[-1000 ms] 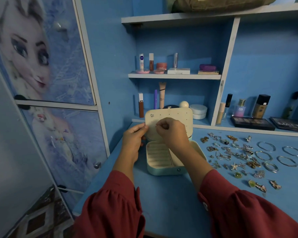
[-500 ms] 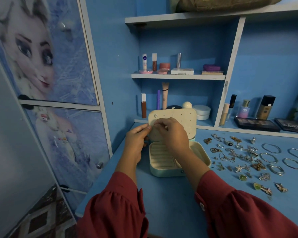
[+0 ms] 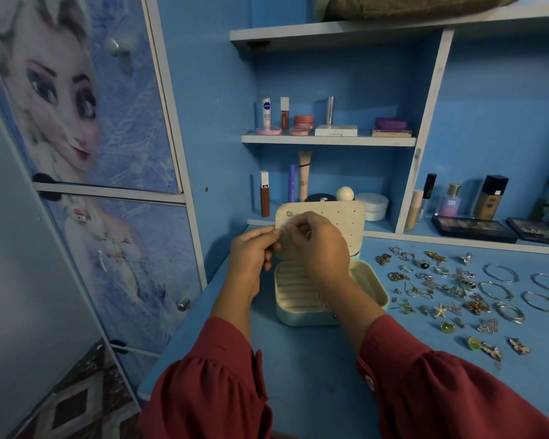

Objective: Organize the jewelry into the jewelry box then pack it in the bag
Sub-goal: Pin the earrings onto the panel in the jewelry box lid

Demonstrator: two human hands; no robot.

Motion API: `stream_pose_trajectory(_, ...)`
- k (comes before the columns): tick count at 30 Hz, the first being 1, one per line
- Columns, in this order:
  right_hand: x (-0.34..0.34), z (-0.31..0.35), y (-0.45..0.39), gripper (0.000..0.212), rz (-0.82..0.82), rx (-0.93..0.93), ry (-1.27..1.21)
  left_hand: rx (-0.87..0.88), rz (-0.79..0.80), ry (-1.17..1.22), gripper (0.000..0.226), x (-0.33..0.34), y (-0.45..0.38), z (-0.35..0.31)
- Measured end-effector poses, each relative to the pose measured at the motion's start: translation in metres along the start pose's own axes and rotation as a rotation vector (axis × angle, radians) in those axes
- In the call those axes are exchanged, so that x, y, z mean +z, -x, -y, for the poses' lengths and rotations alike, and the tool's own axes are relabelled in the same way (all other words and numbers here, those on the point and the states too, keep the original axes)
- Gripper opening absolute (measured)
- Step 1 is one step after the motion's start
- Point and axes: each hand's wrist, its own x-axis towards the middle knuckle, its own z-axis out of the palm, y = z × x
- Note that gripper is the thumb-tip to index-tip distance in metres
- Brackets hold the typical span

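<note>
Both hands meet at the left edge of the raised lid (image 3: 333, 223) of the jewelry box (image 3: 301, 307). Right hand (image 3: 320, 245) has fingers curled, tips pinching something tiny at the lid panel; the item is too small to identify. Left hand (image 3: 251, 253) has fingers curled against the lid's edge, grip on the lid or the item unclear. The right hand hides much of the lid; its forearm covers part of the open tray. Box sits on blue desk (image 3: 314, 359). Loose jewelry (image 3: 438, 286) and bangles (image 3: 501, 274) lie to the right, well apart, some cut off by the frame edge. Small pieces blur together.
</note>
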Motion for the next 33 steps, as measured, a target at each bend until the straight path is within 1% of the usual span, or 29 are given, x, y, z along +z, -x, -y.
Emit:
stream_pose_trajectory(2,-0.002,0.002,0.001,0.015,-0.038,0.017,-0.010,-0.007,0.012,0.022,0.014,0.001,0.002,-0.003)
stream_pose_trajectory(5,-0.006,0.006,0.002,0.037,-0.093,0.039,-0.013,-0.020,0.031,0.030,0.009,0.002,0.005,-0.007)
stream_pose_trajectory(7,-0.008,0.007,0.002,0.049,-0.090,0.020,0.012,-0.033,0.043,0.040,0.010,0.002,0.006,-0.008)
stream_pose_trajectory(8,-0.009,0.007,0.002,0.052,-0.077,0.005,0.035,-0.043,0.050,0.051,0.011,0.002,0.007,-0.009)
stream_pose_trajectory(13,-0.011,0.007,0.003,0.039,-0.038,-0.025,0.102,-0.101,0.092,0.144,0.014,-0.001,0.010,-0.013)
stream_pose_trajectory(18,-0.015,0.008,0.005,0.034,-0.052,-0.071,0.155,-0.208,0.108,0.257,0.011,-0.004,0.012,-0.018)
stream_pose_trajectory(22,-0.019,0.006,0.009,0.030,-0.079,-0.132,0.222,-0.296,0.151,0.354,0.010,-0.006,0.014,-0.021)
stream_pose_trajectory(26,-0.026,0.005,0.016,0.022,-0.165,-0.272,0.215,-0.377,0.178,0.418,0.012,-0.010,0.012,-0.020)
stream_pose_trajectory(30,-0.041,0.001,0.023,0.035,-0.217,-0.418,0.216,-0.474,0.199,0.458,0.014,-0.014,0.009,-0.019)
stream_pose_trajectory(33,-0.055,-0.010,0.029,0.035,-0.189,-0.522,0.234,-0.521,0.200,0.469,0.014,-0.015,0.012,-0.019)
